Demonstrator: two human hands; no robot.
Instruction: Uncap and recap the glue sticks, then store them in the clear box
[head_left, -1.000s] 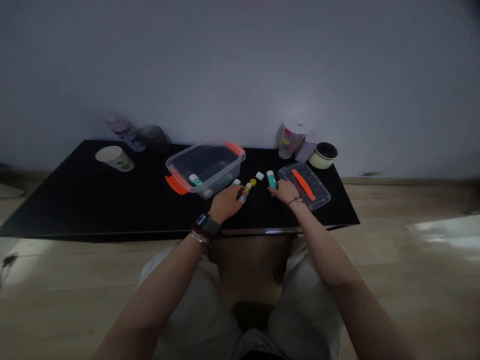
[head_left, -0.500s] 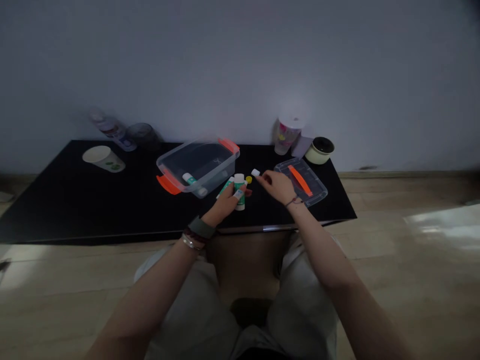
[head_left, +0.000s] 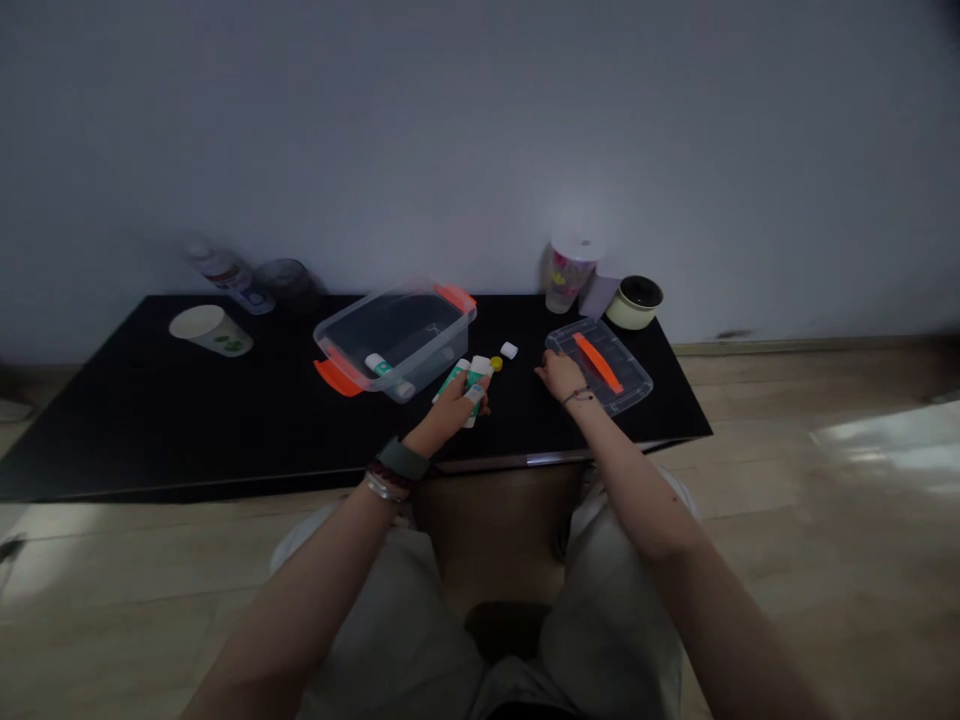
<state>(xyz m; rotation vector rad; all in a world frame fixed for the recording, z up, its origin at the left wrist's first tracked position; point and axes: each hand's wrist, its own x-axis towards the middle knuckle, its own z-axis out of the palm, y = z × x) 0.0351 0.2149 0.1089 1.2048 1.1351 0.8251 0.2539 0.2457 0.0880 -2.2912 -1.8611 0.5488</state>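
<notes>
My left hand (head_left: 450, 408) is wrapped round two green-and-white glue sticks (head_left: 479, 370), held side by side at a tilt above the black tabletop. To their right lie a small yellow cap (head_left: 496, 364) and a white cap (head_left: 508, 351), both apart from my hands. My right hand (head_left: 561, 376) rests by the left edge of the clear lid (head_left: 626, 365) with its orange handle. Its fingers are curled down, and what they hold, if anything, is hidden. Another glue stick (head_left: 381, 366) lies in the clear plastic box (head_left: 431, 375) with orange latches, left of my left hand.
A paper cup (head_left: 214, 330) lies tipped at the left. Behind it are a bottle (head_left: 229, 277) and a dark round container (head_left: 287, 284). At the back right stand a patterned plastic cup (head_left: 568, 278) and a cream pot (head_left: 634, 305). The table's front edge lies just before my knees.
My right hand has moved away from the white cap, right and down, to the lid's edge. The white cap now lies alone. The glue sticks in my left hand are tilted more.
</notes>
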